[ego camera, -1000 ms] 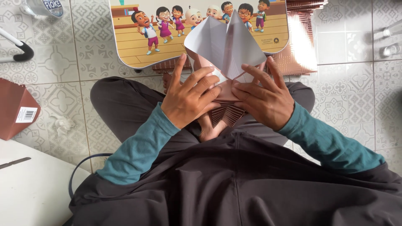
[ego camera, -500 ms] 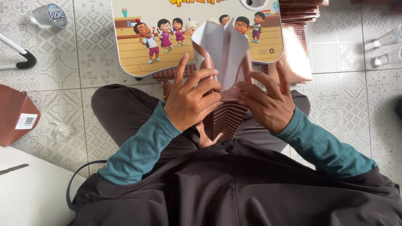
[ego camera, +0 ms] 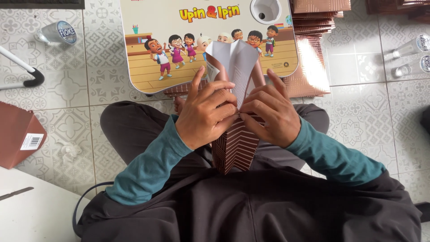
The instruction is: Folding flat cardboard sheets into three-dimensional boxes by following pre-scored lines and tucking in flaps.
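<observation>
I sit cross-legged on a tiled floor. My left hand (ego camera: 207, 110) and my right hand (ego camera: 268, 112) pinch a folded paper piece (ego camera: 235, 60), white inside and shiny brown outside, its flaps pressed together and pointing away from me. Under the hands a stack of nested brown folded pieces (ego camera: 236, 145) stands in my lap. Both hands grip the paper from either side, fingertips nearly meeting at its middle fold.
A small cartoon-printed lap table (ego camera: 179, 49) stands just beyond my knees. Piles of shiny brown sheets (ego camera: 313, 67) lie behind it at right. A brown box (ego camera: 18, 134) sits at left, plastic cups (ego camera: 56, 32) and bottles (ego camera: 410, 47) near the far corners.
The paper's wide white flaps have been folded inward into a narrow shape. Both hands moved closer together and lower onto the stack.
</observation>
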